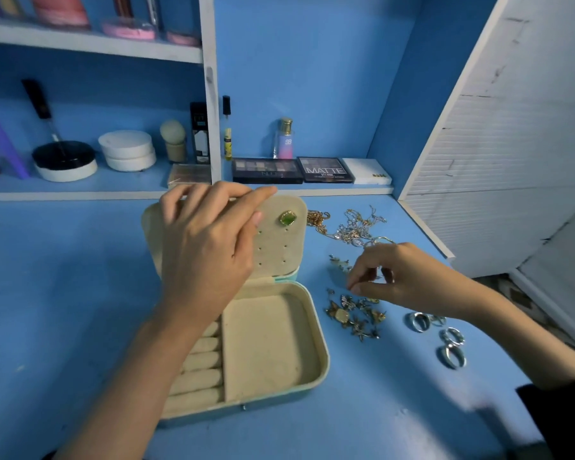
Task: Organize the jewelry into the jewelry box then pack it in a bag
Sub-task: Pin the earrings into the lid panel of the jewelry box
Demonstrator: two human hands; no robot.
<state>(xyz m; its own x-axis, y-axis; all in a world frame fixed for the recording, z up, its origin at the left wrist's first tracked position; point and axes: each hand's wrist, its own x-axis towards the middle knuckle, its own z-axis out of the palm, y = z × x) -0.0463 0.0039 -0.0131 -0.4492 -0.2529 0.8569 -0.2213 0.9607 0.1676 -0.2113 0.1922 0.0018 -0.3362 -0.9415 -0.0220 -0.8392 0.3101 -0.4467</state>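
Note:
An open cream-lined jewelry box [273, 346] lies on the blue table, with ring rolls on its left and a bare compartment on its right. Its raised earring panel [279, 247] carries one green-stone earring [287, 218]. My left hand [210, 247] rests on the panel's top edge and holds it upright. My right hand [392, 277] hovers over a heap of gold earrings [356, 317], fingertips pinched on a small piece that is too small to make out. Tangled chains [352, 227] lie behind it and silver rings [445, 340] to the right.
Makeup palettes [326, 170], a perfume bottle [284, 139] and jars [127, 149] stand on the low shelf behind the box. A white louvred panel [498, 161] borders the table on the right. No bag is in view.

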